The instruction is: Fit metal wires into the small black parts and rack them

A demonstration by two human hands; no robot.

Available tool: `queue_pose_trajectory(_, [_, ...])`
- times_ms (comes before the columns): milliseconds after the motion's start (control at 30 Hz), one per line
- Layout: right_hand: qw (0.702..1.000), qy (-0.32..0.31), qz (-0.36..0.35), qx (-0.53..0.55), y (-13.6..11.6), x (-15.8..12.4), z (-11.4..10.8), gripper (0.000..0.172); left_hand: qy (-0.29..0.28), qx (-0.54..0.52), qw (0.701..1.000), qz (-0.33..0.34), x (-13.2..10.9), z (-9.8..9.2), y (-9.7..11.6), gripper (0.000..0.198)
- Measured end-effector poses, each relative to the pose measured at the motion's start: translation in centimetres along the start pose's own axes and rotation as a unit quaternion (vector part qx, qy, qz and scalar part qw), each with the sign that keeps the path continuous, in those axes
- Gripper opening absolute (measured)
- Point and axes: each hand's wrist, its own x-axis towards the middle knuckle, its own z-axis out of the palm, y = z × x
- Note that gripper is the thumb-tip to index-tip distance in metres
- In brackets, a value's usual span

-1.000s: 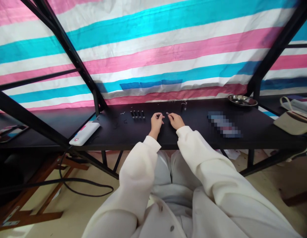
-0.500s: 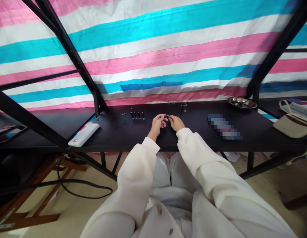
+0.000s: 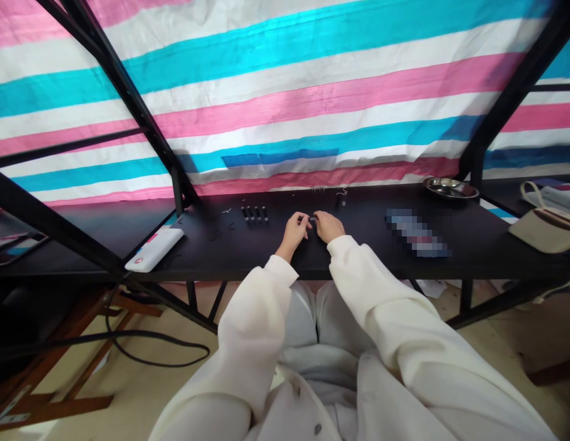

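Between my fingertips, just above the black tabletop [image 3: 285, 254], is a small dark stick-like piece [image 3: 311, 218] with a pale part in its middle; its exact kind is too small to tell. My left hand [image 3: 295, 229] pinches one end and my right hand [image 3: 329, 227] the other. Left of my hands, several short black cylinders [image 3: 254, 214] with pale ends stand or lie in a row. Another dark cylinder [image 3: 344, 199] is behind my right hand, beside a thin white strand.
A white power bank [image 3: 155, 250] with a black cable lies at the left. To the right are a blurred-out item [image 3: 416, 233], a round metal dish [image 3: 450, 188] and a beige bag [image 3: 542, 231]. Black frame posts [image 3: 163, 144] rise before a striped sheet.
My left fingers have closed up and shifted slightly. The small piece now shows a pale middle part between my hands. The other things lie as before.
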Motion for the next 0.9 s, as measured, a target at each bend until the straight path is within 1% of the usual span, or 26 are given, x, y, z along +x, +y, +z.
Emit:
queue_pose_trajectory(133, [1.000, -0.003, 0.002, 0.017, -0.4, -0.2, -0.2, 0.028, -0.021, -0.013, 0.999, -0.023, -0.1, 0.0, 0.2, 0.023])
queue_pose_trajectory(300, [0.999, -0.008, -0.014, 0.033, -0.7, -0.2, -0.5, 0.029, -0.062, 0.035, 0.997, -0.021, 0.0, 0.1, -0.3, 0.030])
queue_pose_trajectory(400, [0.999, -0.004, -0.020, 0.046, -0.7, -0.3, -0.7, 0.031, -0.062, 0.068, 0.996, -0.011, 0.2, 0.1, -1.0, 0.031])
queue_pose_trajectory(500, [0.998, -0.011, -0.022, 0.057, -0.7, -0.4, -0.8, 0.032, -0.059, 0.074, 0.995, 0.000, 0.2, -0.1, -1.3, 0.031])
queue_pose_trajectory(600, [0.997, -0.014, -0.031, 0.065, -0.7, -0.5, -0.8, 0.032, -0.061, 0.058, 0.996, 0.000, 0.0, -0.1, -1.2, 0.031])
queue_pose_trajectory(733, [0.996, 0.003, -0.047, 0.082, -0.8, -0.5, -0.7, 0.032, -0.058, 0.004, 0.998, -0.016, -0.3, -0.1, -0.6, 0.026])
queue_pose_trajectory(833, [0.992, 0.026, -0.064, 0.101, -0.9, -0.6, -0.6, 0.029, -0.035, -0.048, 0.998, -0.022, -0.4, -0.1, -0.1, 0.020])
queue_pose_trajectory(900, [0.989, 0.035, -0.079, 0.117, -1.0, -0.6, -0.5, 0.026, -0.006, -0.075, 0.997, -0.029, -0.3, -0.1, 0.2, 0.019])
